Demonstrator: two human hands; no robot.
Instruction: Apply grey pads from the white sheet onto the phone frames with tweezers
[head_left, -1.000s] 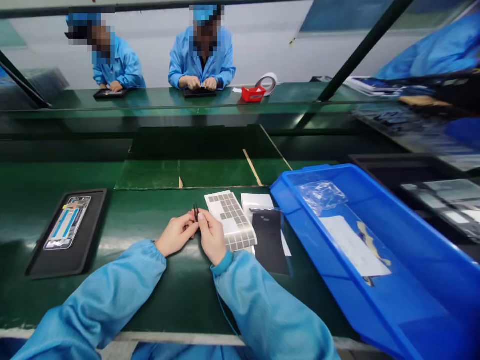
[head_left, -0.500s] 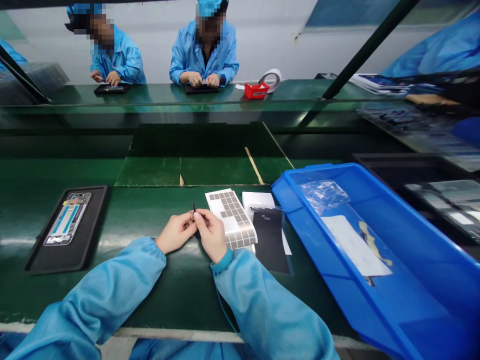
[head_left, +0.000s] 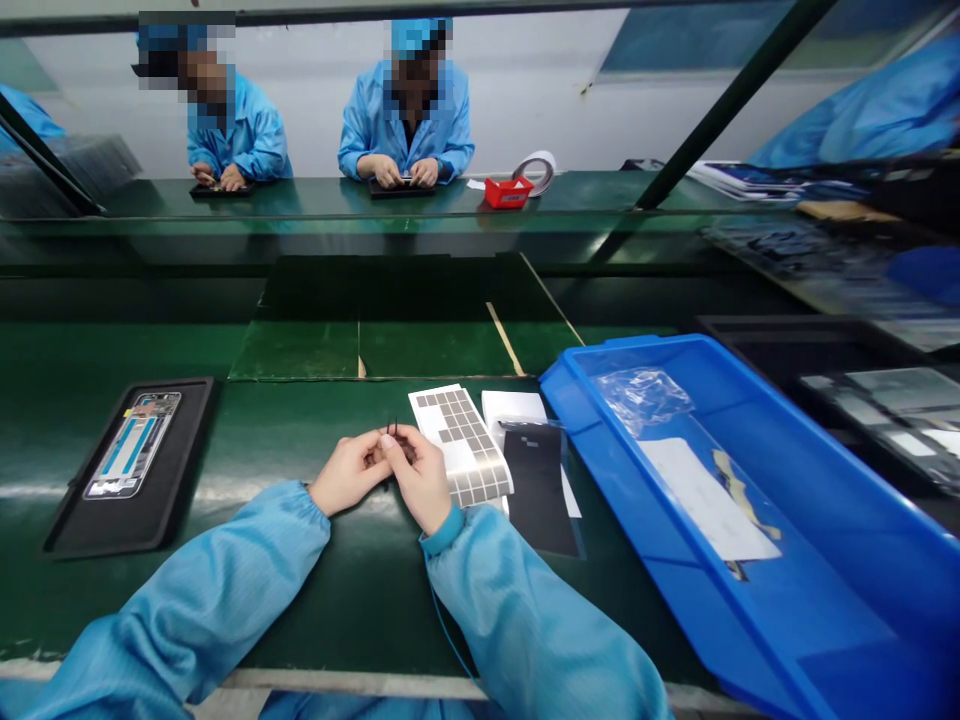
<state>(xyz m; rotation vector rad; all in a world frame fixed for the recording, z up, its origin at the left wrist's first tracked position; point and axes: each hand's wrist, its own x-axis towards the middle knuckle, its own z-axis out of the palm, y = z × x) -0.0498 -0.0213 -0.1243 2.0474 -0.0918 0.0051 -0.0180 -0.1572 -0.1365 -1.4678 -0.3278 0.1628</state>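
Note:
My left hand (head_left: 349, 472) and my right hand (head_left: 421, 475) meet over the green belt, fingertips pinched together. Thin black tweezers (head_left: 391, 430) stick up between them, gripped by my right hand; the left fingers pinch at the tip, on something too small to name. Just right of my right hand lies a white sheet of grey square stickers (head_left: 461, 443), with a black film piece (head_left: 537, 475) beside it. A black tray (head_left: 127, 467) holding a phone frame (head_left: 136, 443) sits on the belt to the left.
A large blue bin (head_left: 757, 520) with a plastic bag and paper scraps fills the right. Two people in blue coats work at the far bench, near a red box (head_left: 506, 191) and a tape roll (head_left: 534, 168). Dark trays of parts (head_left: 892, 410) sit far right.
My hands stay pinched together in the same spot; the tweezers have tilted slightly. The black tray with the phone frame has drifted a little to the left.

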